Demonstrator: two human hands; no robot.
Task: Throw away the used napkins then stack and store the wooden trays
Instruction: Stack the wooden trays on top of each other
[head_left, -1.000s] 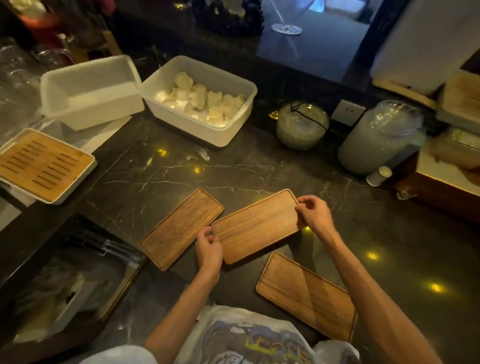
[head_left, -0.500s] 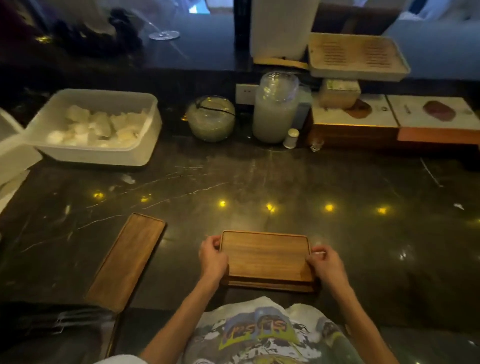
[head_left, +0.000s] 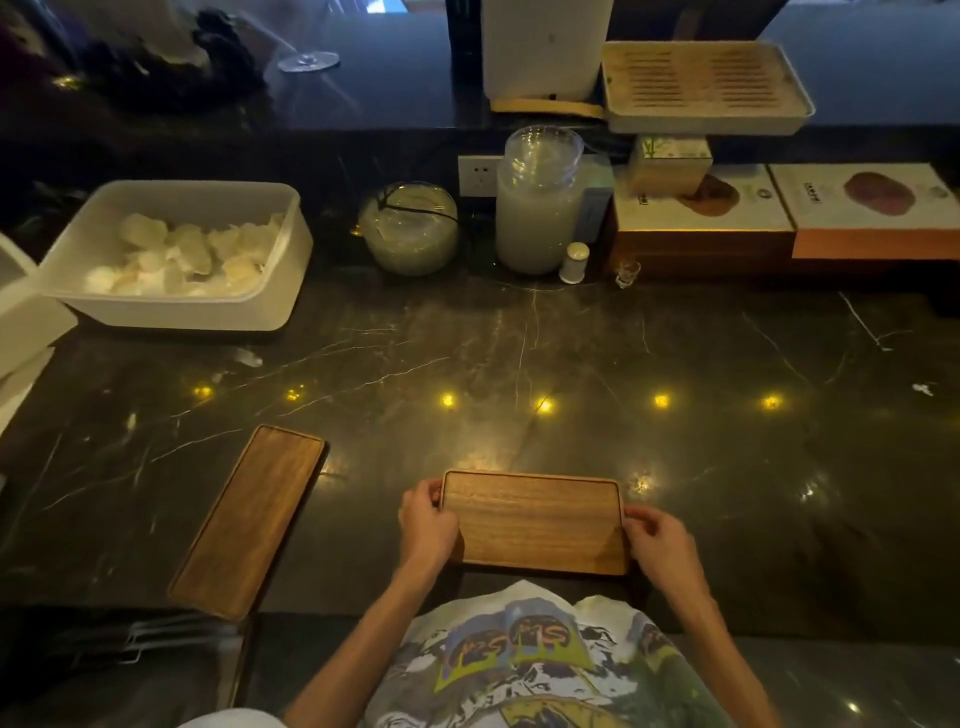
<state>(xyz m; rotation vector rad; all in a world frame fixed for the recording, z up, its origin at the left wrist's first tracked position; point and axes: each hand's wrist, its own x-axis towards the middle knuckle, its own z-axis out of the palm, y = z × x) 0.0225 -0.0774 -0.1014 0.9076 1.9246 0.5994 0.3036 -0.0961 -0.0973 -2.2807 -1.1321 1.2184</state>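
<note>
Dark marble counter (head_left: 519, 364), dotted with yellow light reflections. Near edge, centre: tray (head_left: 535, 519), long side across, pinched between both hands. Left hand (head_left: 427, 525) clamped on left short end, fingers curled over rim. Right hand (head_left: 657, 540) clamped on right short end, thumb on top edge. Cannot tell whether a single tray or a stack: no lower edge visible. Second tray (head_left: 249, 519) flat on counter, well left of left hand, angled, near corner just past counter edge, untouched. Back left: white bin (head_left: 176, 312) holding crumpled napkins (head_left: 182, 254). Back centre: round glass bowl (head_left: 410, 228), tall jar (head_left: 537, 208), small white bottle (head_left: 575, 262). Back right: boxes (head_left: 779, 218), slatted tray (head_left: 706, 88) above.
</note>
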